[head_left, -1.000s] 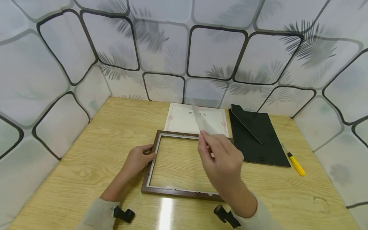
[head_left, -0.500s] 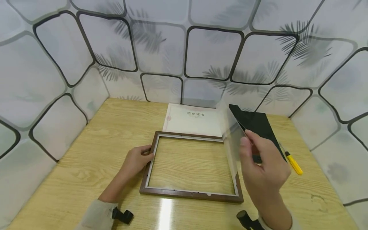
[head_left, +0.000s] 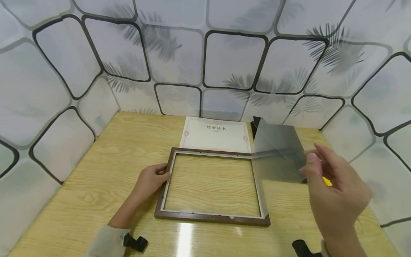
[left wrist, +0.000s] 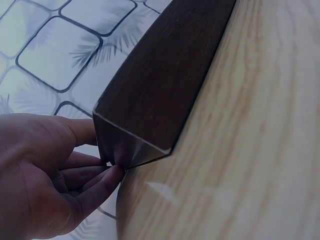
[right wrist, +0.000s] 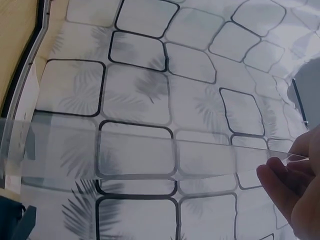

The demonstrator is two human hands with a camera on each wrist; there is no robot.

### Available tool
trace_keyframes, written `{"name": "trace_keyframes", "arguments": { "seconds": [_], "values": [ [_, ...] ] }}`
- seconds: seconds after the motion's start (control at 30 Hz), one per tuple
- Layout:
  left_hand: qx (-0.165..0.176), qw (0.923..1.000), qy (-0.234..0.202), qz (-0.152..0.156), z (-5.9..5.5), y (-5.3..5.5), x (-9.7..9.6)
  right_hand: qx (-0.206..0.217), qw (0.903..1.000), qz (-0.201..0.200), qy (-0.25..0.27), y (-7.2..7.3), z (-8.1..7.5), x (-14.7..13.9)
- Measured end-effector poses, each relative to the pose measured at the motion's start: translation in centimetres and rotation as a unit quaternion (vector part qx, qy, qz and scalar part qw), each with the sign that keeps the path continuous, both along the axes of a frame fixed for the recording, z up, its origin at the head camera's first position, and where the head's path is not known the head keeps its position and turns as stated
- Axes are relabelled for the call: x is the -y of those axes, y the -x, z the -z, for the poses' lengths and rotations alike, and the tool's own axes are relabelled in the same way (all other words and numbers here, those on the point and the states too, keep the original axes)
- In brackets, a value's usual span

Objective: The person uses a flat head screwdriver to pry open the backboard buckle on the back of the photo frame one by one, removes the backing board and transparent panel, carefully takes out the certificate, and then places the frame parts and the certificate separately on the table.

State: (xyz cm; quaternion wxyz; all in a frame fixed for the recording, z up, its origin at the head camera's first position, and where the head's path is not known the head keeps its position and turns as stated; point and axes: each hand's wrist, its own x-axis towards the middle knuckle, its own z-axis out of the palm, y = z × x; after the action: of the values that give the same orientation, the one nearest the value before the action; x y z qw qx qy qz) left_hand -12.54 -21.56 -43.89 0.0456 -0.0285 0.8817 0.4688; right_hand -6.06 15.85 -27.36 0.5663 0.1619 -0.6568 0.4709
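A brown picture frame (head_left: pixel 212 217) with a pale inner lip lies on the wooden table in the head view. My left hand (head_left: pixel 147 184) holds its left side, thumb on top; in the left wrist view, fingers (left wrist: pixel 95 192) touch the frame's corner (left wrist: pixel 160 85). My right hand (head_left: pixel 340 192) is raised at the right and pinches the edge of a clear plastic sheet (head_left: pixel 279 169). The sheet's left edge overlaps the frame's right side; whether they touch I cannot tell. In the right wrist view the sheet (right wrist: pixel 135 150) stretches away from the pinching fingertips.
Behind the frame lies a white certificate (head_left: pixel 216 137) with Chinese characters. A black backing board (head_left: pixel 255 125) with a stand shows mostly through the sheet. My right hand covers most of the yellow-handled screwdriver (head_left: pixel 327 181). A patterned covering (head_left: pixel 237 60) encloses the table's back and sides.
My right hand has moved right with the clear sheet, from above the frame to beyond its right side. The sheet has tilted flatter, over the black board. My left hand stays on the frame.
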Motion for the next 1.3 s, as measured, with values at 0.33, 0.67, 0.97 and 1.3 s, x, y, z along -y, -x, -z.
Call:
{"name": "trace_keyframes", "arguments": {
  "seconds": [0.33,0.67,0.97,1.3],
  "values": [
    [-0.002,1.0,0.004,0.002,0.0,0.1,-0.1,0.191,0.9746,0.083,-0.082,-2.0,-0.9,-6.4],
    [0.002,0.9999,0.008,0.009,0.2,0.0,-0.1,0.323,0.9244,0.164,-0.12,-1.8,-0.7,-11.2],
    [0.004,0.9999,0.007,0.009,0.1,0.1,0.0,0.319,0.9377,0.036,-0.132,0.0,1.2,-17.4],
    [0.002,0.9998,0.007,0.016,0.0,0.0,0.0,0.476,0.8696,0.084,-0.102,0.7,2.2,-20.3]
  ]
}}
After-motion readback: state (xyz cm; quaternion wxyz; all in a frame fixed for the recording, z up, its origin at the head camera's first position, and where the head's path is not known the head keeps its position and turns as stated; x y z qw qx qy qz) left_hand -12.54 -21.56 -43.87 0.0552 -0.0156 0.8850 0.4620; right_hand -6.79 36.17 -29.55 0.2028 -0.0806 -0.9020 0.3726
